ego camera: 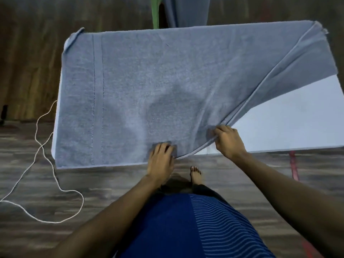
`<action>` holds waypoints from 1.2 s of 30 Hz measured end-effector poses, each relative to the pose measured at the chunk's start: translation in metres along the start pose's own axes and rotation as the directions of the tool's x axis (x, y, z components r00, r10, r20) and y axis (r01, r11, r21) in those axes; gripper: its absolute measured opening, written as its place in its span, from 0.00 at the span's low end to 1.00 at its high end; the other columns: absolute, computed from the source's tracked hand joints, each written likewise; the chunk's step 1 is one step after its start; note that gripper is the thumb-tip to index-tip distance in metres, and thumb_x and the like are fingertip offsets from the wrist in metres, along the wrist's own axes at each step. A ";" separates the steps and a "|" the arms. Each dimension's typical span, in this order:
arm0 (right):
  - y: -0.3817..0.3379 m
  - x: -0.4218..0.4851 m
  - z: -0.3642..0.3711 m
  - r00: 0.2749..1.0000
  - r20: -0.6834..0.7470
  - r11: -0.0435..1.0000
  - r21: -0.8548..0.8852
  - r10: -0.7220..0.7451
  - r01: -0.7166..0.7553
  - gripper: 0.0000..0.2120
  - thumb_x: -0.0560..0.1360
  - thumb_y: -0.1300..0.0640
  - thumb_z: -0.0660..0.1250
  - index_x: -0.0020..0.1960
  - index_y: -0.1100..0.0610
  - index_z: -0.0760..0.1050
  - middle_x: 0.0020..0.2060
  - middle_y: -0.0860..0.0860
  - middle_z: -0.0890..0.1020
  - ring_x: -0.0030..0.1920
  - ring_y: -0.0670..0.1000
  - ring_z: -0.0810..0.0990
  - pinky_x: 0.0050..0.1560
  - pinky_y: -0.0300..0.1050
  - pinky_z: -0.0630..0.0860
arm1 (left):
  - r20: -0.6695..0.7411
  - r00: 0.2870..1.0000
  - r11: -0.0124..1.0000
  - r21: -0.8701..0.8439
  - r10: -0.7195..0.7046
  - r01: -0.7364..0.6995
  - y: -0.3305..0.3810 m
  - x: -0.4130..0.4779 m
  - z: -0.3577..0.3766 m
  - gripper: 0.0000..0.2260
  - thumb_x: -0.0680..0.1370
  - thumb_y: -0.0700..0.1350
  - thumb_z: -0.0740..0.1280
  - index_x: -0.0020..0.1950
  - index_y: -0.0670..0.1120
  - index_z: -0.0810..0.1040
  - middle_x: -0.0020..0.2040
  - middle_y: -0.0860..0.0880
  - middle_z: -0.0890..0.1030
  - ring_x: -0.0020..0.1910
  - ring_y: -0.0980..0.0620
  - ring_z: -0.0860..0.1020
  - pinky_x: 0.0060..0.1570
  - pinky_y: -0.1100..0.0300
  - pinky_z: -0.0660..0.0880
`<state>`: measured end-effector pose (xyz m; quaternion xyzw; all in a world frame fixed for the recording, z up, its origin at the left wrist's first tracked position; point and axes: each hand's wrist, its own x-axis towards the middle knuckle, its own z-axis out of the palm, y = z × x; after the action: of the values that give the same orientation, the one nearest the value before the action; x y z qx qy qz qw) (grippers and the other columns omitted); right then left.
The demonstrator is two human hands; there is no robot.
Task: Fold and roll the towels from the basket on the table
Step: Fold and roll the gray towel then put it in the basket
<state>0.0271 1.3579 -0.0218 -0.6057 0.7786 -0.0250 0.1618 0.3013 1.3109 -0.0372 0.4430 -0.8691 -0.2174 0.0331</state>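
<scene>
One head view covers everything: a grey-blue towel (pixel 149 81) lies spread over a white bench (pixel 288 123), covering nearly all of its top from the left end to the far right corner. On the right the towel is turned back on itself along a long diagonal hem, which leaves a bare white wedge of bench showing at the near right. The left hand (pixel 161 161) lies on the towel at its near edge, fingers spread and fairly straight, pressing the cloth down without gripping it. Just to its right, the right hand (pixel 229 141) has its fingers curled round the towel's hem where the diagonal fold meets the near side, and the cloth puckers into small creases toward that grip. Two stitched lines run across the towel near its left end, and its far left corner is flipped up. Below the hands a bare foot (pixel 195 175) stands on the wood-patterned floor (pixel 111 179); a white cord (pixel 46 164) loops across the floor at the left. Beyond the bench hangs another grey cloth (pixel 188 10) (beside something green, too blurred to identify).
</scene>
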 end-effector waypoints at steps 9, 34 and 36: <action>0.044 0.017 -0.018 0.912 0.239 0.941 0.037 -0.335 0.336 0.07 0.71 0.59 0.67 0.49 0.53 0.78 0.49 0.53 0.81 0.54 0.58 0.78 0.56 0.51 0.69 | -0.059 0.997 0.987 -0.155 -0.048 0.039 0.111 0.039 0.038 0.15 0.74 0.39 0.69 0.60 0.44 0.78 0.55 0.45 0.79 0.55 0.45 0.73 0.56 0.53 0.69; 0.143 -0.049 -0.047 0.985 0.105 0.972 0.207 -0.137 0.113 0.03 0.72 0.61 0.70 0.43 0.55 0.77 0.42 0.53 0.80 0.45 0.56 0.79 0.42 0.47 0.73 | 0.150 0.971 0.961 -0.234 0.185 -0.147 0.217 0.101 0.055 0.07 0.75 0.40 0.66 0.51 0.41 0.80 0.46 0.42 0.80 0.47 0.40 0.78 0.45 0.49 0.74; 0.152 -0.046 -0.052 0.978 0.149 0.980 0.158 -0.146 0.122 0.02 0.72 0.58 0.70 0.44 0.54 0.77 0.45 0.51 0.80 0.48 0.55 0.79 0.45 0.46 0.70 | 0.163 0.967 0.958 -0.240 0.198 -0.156 0.222 0.098 0.059 0.05 0.75 0.37 0.65 0.48 0.41 0.80 0.45 0.42 0.80 0.45 0.41 0.78 0.43 0.50 0.74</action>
<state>-0.1196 1.4340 0.0023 -0.6434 0.7164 -0.0446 0.2662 0.0594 1.3683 -0.0133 0.3343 -0.8744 -0.3510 0.0217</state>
